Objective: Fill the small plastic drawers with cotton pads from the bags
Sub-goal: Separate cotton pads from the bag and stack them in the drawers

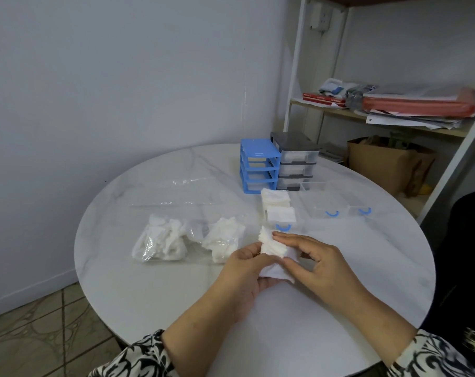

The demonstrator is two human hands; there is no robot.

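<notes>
Squaring a stack of pads before loading.
Head view: left hand and right hand each grip the white cotton pad stack above the round white bench, likely neatening it for the clear blue-handled drawer just beyond; clear plastic bag of pads lies left.

We see bare tabletop open near the front edge and along the far left. The bag of cotton pads blocks the left middle. A filled clear drawer lies just beyond the hands; two empty drawers lie to the right. The blue frame and grey drawer unit close off the back, touching side by side
</notes>
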